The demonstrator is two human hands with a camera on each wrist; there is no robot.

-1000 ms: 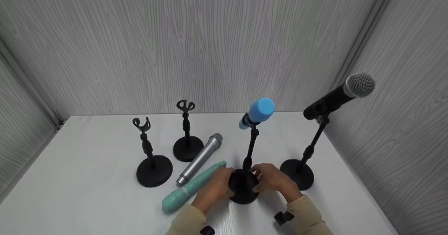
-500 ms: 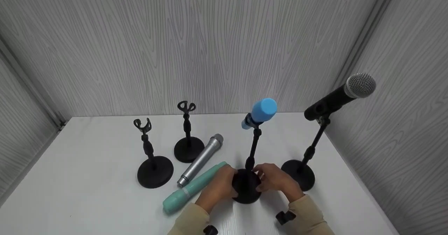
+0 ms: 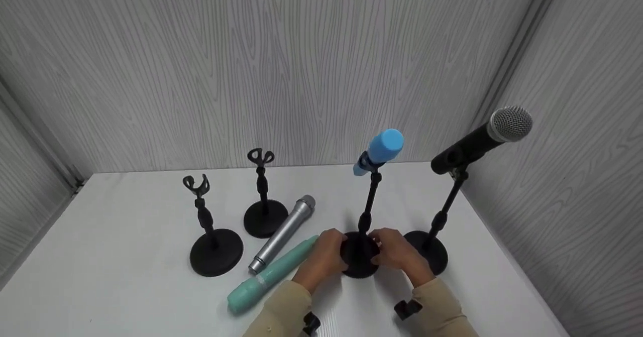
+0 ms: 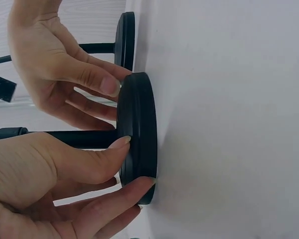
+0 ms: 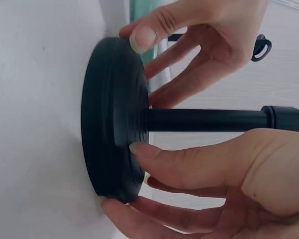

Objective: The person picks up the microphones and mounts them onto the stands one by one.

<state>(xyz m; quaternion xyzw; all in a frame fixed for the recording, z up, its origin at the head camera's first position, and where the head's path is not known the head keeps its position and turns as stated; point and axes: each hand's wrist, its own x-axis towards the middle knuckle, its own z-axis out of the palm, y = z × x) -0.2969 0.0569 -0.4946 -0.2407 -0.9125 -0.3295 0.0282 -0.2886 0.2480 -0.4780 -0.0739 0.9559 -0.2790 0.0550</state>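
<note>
Between both hands stands a black microphone stand (image 3: 359,256) with a round base, its clip bearing a blue microphone (image 3: 386,146) tilted up to the right. My left hand (image 3: 326,256) grips the left rim of that base, thumb on top and fingers at the edge, as the left wrist view shows. On the opposite rim, my right hand (image 3: 397,251) pinches the base (image 5: 114,119) the same way. A teal microphone (image 3: 271,275) lies on the table just left of my left hand, and a silver microphone (image 3: 282,234) lies beyond it.
Two stands with bare clips, one at the left (image 3: 216,251) and one farther back (image 3: 265,218), stand on the white table (image 3: 125,256). Close to my right hand is another stand (image 3: 428,251) holding a black microphone (image 3: 467,148). Grey wood-grain panels (image 3: 301,66) enclose the back and sides.
Both hands have shifted the stand with the blue microphone away from me and slightly right, toward the black microphone's stand. The grip on its base stays the same.
</note>
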